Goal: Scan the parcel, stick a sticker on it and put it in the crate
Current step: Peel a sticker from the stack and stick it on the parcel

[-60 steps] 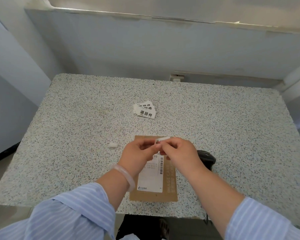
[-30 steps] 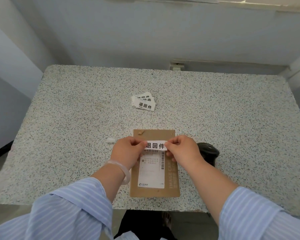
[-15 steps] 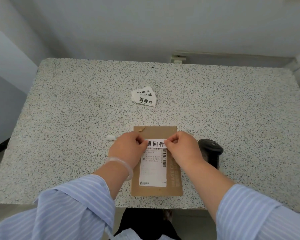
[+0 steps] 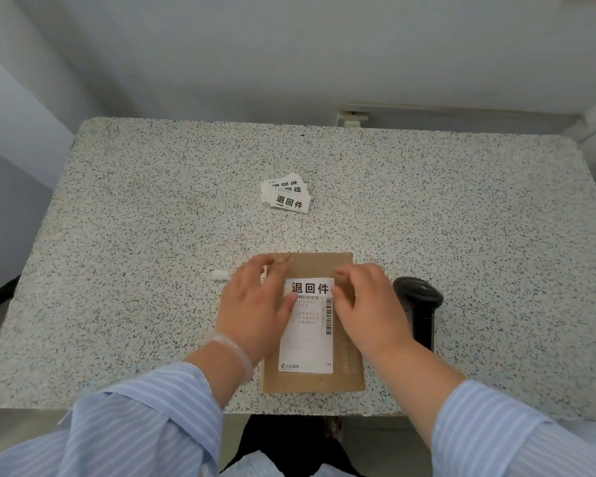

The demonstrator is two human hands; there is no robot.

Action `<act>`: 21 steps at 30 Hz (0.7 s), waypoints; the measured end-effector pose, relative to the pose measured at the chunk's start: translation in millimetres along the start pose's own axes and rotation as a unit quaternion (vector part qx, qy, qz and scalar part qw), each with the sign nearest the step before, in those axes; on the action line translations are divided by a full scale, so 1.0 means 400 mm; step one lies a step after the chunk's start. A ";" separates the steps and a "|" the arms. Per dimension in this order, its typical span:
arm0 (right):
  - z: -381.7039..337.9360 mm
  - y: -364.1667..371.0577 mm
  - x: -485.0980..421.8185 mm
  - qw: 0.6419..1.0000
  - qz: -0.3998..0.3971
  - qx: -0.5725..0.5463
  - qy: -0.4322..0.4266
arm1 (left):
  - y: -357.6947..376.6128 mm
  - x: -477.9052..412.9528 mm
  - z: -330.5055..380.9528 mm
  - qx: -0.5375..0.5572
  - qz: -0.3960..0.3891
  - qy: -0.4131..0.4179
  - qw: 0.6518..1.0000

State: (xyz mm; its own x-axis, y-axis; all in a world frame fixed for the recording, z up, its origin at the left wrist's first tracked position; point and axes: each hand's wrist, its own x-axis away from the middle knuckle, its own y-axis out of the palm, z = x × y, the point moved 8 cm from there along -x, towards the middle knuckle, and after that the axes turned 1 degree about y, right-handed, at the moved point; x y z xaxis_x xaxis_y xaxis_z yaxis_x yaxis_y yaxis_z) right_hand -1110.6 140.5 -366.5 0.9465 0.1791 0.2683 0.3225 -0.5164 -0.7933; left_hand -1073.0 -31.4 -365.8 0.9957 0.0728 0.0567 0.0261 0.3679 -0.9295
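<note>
Speckled stone desk (image 4: 152,235), seen from above. Near its front edge, left of the hands, a small white scrap (image 4: 219,275) lies on the surface; what it is cannot be told.

Left hand (image 4: 255,304): fingers spread and blurred, palm down over the left part of the parcel, thumb tip at the lower left corner of the sticker. Grip loose, nothing clasped in it. A pale translucent bangle (image 4: 233,352) sits on that wrist, with a striped blue sleeve (image 4: 145,425) below it.

Parcel (image 4: 324,266): flat brown cardboard envelope lying flat at the front middle of the desk, long side running away from the person. A white shipping label (image 4: 307,342) with a barcode covers much of its face. The sticker (image 4: 309,288), white with bold black characters, lies flat across the top edge of that label.

Farther back on the desk, well apart from the parcel, a small fanned stack of spare stickers (image 4: 286,197).

Right hand (image 4: 369,304): palm down on the parcel's right side, fingers curled, fingertips by the sticker's right end. Grip unclosed, holding nothing.

Just right of that hand, a black handheld scanner (image 4: 418,301) rests on the desk.
</note>
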 end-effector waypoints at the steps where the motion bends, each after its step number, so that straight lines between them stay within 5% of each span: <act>1: -0.006 0.007 0.015 0.998 0.003 0.050 -0.041 | 0.008 0.014 0.011 -0.050 0.003 0.044 0.998; 8: 0.040 0.064 0.056 0.978 -0.070 0.182 -0.077 | 0.057 0.045 -0.025 -0.100 -0.052 0.053 0.992; 21: 0.101 0.066 0.065 0.983 -0.169 0.066 -0.028 | 0.091 0.075 -0.099 0.130 -0.188 -0.049 0.972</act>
State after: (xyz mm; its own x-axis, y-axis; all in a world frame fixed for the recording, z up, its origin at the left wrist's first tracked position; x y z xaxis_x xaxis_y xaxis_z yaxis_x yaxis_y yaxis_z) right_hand -1077.8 165.3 -402.4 0.7823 0.3699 0.5012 0.6121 -0.3070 -0.7288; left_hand -1038.8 -52.4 -412.4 0.9065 -0.0282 0.4213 0.3505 0.6067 -0.7135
